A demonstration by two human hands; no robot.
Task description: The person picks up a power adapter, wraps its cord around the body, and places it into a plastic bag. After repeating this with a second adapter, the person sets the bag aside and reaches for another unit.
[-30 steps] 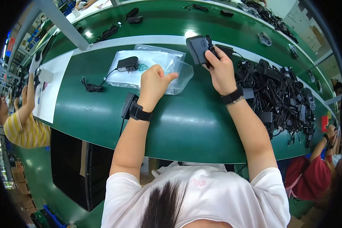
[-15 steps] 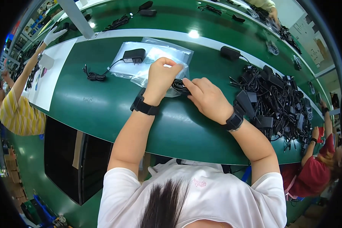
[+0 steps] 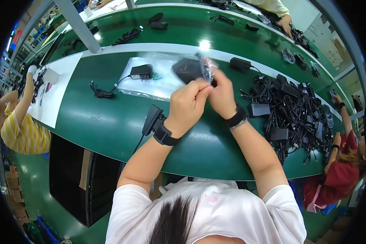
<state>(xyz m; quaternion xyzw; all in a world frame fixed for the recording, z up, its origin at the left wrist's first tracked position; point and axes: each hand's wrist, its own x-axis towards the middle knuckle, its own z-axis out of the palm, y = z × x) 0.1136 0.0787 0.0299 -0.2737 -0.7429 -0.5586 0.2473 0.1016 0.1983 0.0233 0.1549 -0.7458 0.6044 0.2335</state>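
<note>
Pinching the crinkled, see-through plastic bag (image 3: 209, 72), the bare left hand (image 3: 188, 101) is pressing its thumb and curled fingers together. From its three o'clock side, the bare right hand (image 3: 222, 91) is gripping the same plastic. The black, boxy plastic power adapter (image 3: 186, 70) is sticking out toward eleven o'clock from the hands. It is looking blurry, so I can't tell how far it is inside the bag. If the fingers are pulling too hard, the thin bag could rip. If they are holding too loosely, the heavy end could tip and slide out.

At eight o'clock, a black, blocky plastic piece with a cord (image 3: 152, 117) is sitting by the left wrist; its cord could snag. At nine o'clock, a flat stack of shiny clear bags (image 3: 152, 90) is lying on the smooth green table (image 3: 110, 126). A bump could send the slippery bags sliding. Past three o'clock, a messy heap of black adapters and wires (image 3: 297, 110) is spreading out; a tug could be making knots.
</note>
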